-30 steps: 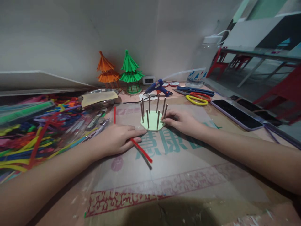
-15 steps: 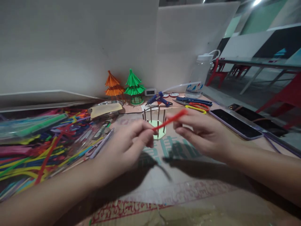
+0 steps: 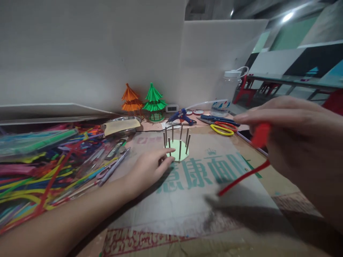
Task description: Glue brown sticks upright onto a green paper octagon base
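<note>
My right hand (image 3: 297, 142) is raised close to the camera, fingers pinched on a red pipe cleaner (image 3: 243, 175) that hangs down to the left. My left hand (image 3: 148, 169) lies on the cardboard mat (image 3: 187, 200), fingers stretched out, fingertips touching the edge of a pale green paper base (image 3: 177, 152). Several thin brown sticks (image 3: 180, 139) stand upright on that base.
A heap of coloured pipe cleaners and straws (image 3: 34, 164) fills the left. At the back stand an orange paper tree (image 3: 131, 100), a green paper tree (image 3: 153, 100), a blue glue gun (image 3: 180, 116), scissors (image 3: 221, 126) and a clear water jug (image 3: 227, 91).
My right hand has lifted the red pipe cleaner up and to the right, toward the camera. My left hand let go of it and dropped down to the green base.
</note>
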The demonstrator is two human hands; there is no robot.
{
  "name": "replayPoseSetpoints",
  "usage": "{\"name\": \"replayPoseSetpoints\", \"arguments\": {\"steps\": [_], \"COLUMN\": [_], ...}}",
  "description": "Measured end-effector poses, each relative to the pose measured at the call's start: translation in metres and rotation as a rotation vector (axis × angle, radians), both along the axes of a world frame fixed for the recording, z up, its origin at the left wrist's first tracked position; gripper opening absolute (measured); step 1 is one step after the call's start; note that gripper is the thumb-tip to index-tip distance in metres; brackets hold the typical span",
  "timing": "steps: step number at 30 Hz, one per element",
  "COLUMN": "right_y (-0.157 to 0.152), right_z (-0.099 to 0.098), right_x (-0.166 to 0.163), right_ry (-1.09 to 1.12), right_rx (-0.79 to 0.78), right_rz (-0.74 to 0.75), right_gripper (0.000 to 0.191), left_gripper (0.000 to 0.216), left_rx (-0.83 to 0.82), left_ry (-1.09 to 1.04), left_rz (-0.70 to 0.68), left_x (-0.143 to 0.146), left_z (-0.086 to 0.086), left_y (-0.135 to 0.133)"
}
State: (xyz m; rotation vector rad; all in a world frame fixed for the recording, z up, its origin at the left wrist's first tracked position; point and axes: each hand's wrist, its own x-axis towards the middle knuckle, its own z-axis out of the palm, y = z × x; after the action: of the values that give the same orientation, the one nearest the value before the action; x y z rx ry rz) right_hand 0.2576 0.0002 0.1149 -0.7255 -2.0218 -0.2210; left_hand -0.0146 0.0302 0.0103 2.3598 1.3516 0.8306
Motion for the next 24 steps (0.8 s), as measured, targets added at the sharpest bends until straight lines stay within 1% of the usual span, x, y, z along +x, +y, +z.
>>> {"name": "replayPoseSetpoints", "arguments": {"steps": [2,4,6,7,10,11,12,13,15,18,20,22,24], "right_y": [0.013,0.029,0.040,0.044,0.045,0.045,0.046,0.048,0.055,0.069,0.074,0.076,0.075], "right_z": [-0.009,-0.022,-0.031,-0.033,-0.026,-0.024,-0.023,-0.024,-0.033,-0.061,-0.082,-0.096,-0.103], "right_x": [-0.002,-0.005,-0.005,-0.003,0.005,0.007,0.008,0.008,0.004,-0.005,-0.010,-0.014,-0.016], "right_ry": [-0.211,-0.465,-0.655,-0.707,-0.698,-0.656,-0.614,-0.588,-0.612,-0.791,-0.830,-0.819,-0.797], "right_rx": [0.080,0.152,0.253,0.322,0.551,0.588,0.589,0.557,0.427,0.231,0.120,0.044,0.006], "right_rz": [0.033,0.131,0.131,0.097,-0.056,-0.095,-0.116,-0.116,-0.052,0.119,0.209,0.246,0.242], "right_gripper": [0.036,0.034,0.032,0.031,0.028,0.029,0.030,0.030,0.028,0.033,0.032,0.029,0.031], "left_gripper": [0.039,0.041,0.041,0.041,0.039,0.038,0.038,0.037,0.037,0.036,0.035,0.035,0.033], "left_rx": [-0.039,-0.063,-0.083,-0.093,-0.091,-0.081,-0.071,-0.062,-0.051,-0.028,-0.007,0.015,0.049], "left_ry": [0.055,0.111,0.155,0.173,0.199,0.200,0.199,0.195,0.178,0.172,0.210,0.269,0.332], "left_rz": [0.019,0.020,0.032,0.035,0.020,0.007,-0.009,-0.024,-0.048,-0.060,-0.058,-0.056,-0.057], "left_x": [0.002,0.006,0.010,0.011,0.010,0.009,0.007,0.006,0.003,0.000,-0.002,-0.006,-0.012], "left_z": [-0.006,-0.008,-0.008,-0.007,-0.005,-0.005,-0.005,-0.005,-0.005,-0.005,-0.005,-0.004,-0.004], "left_y": [0.002,0.003,0.004,0.005,0.008,0.009,0.009,0.010,0.011,0.013,0.014,0.017,0.020]}}
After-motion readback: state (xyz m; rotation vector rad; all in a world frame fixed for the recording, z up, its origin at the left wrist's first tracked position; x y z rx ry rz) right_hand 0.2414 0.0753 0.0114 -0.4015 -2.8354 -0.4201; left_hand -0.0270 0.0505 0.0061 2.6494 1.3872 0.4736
